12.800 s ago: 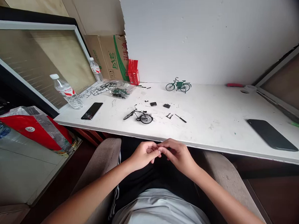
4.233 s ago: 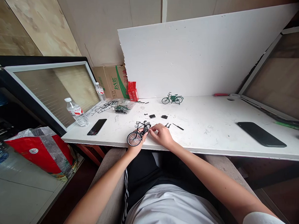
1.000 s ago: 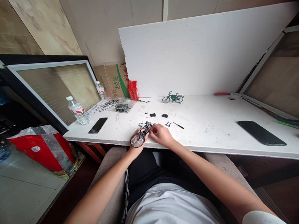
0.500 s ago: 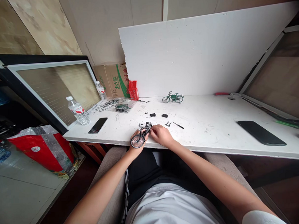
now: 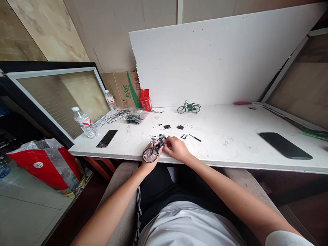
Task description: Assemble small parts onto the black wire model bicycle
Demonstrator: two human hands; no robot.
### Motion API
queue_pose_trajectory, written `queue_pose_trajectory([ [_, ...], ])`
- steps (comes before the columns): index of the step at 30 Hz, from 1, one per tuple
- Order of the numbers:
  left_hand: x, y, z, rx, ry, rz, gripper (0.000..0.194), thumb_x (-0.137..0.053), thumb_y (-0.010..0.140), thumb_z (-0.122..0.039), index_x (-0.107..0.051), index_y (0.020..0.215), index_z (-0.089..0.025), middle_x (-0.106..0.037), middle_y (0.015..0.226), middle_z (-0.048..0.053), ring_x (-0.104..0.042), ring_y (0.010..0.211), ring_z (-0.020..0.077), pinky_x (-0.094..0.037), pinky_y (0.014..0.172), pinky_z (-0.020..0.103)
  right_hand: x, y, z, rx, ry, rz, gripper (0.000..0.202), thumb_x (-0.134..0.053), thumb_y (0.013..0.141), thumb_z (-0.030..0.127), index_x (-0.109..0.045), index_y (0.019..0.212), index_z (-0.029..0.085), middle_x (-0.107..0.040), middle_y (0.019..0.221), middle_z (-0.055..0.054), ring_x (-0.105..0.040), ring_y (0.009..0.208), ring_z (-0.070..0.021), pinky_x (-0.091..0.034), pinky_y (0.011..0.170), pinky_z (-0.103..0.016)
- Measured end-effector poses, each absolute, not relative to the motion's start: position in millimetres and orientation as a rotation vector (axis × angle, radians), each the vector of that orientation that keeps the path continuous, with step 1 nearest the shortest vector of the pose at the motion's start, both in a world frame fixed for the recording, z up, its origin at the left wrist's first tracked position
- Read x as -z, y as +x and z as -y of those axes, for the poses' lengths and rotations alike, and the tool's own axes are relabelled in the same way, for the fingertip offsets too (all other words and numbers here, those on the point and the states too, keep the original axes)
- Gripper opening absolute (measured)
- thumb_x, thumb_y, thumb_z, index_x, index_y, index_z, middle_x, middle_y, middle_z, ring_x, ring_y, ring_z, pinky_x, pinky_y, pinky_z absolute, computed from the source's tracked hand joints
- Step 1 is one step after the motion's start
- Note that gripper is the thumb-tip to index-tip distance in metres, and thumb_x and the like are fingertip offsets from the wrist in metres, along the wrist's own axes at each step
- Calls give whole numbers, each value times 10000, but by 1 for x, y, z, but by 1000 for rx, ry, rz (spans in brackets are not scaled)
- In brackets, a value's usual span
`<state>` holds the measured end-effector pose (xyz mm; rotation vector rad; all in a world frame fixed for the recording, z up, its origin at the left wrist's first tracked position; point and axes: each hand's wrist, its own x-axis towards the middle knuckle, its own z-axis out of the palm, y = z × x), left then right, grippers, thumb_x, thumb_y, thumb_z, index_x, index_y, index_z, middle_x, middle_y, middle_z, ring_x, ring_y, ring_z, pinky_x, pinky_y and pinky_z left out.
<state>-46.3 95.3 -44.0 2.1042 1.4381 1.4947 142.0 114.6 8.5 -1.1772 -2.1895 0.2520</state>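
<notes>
A small black model bicycle (image 5: pixel 150 154) is held over the table's front edge by my left hand (image 5: pixel 147 166), which wraps it from behind and below. My right hand (image 5: pixel 176 147) has its fingers pressed together at the rear end of the model; whatever they pinch is too small to make out. Just beyond my hands lie two small black parts (image 5: pixel 167 127) (image 5: pixel 180 127), a pair of thin black pieces (image 5: pixel 184 136) and a black screwdriver-like tool (image 5: pixel 195 138). A green model bicycle (image 5: pixel 189 107) stands upright farther back.
On the white table (image 5: pixel 223 135) lie a phone (image 5: pixel 107 138) at left, a larger dark phone (image 5: pixel 285 145) at right and a plastic bag of parts (image 5: pixel 134 118). Water bottles (image 5: pixel 85 122) stand left, a red box (image 5: pixel 145 99) behind. A white board (image 5: pixel 218 60) rises at the back.
The whole view has shifted very slightly. Both hands stay at the black model bicycle with almost the same grip.
</notes>
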Motion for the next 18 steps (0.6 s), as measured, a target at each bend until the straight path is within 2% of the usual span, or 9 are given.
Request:
queue_pose_trajectory([
  [10,37,-44,-93,-1482,2110,-1439,261,-592,1014,-395,-674,1211,-243,-729,1145,108,-699,1132,280,-568,1058,498,-8,140,-116,-125,-1265,2222,283,-472,1060,330,-628,859,208,-683,855,-71,-595,772,-194,-347,678,-287],
  [15,39,-46,-93,-1485,2130,-1435,268,-575,1024,-393,-659,1230,-243,-722,1156,103,-696,1135,275,-556,1072,498,-10,140,-114,-203,-1247,2179,118,-566,980,306,-631,977,208,-689,883,-52,-588,737,-180,-356,674,-272],
  [18,40,-46,-93,-1481,2117,-1435,277,-586,1018,-401,-656,1235,-244,-726,1148,103,-701,1125,278,-558,1068,502,-9,141,-114,-230,-1203,2177,94,-588,954,293,-620,981,209,-687,887,-43,-583,723,-170,-354,664,-262],
])
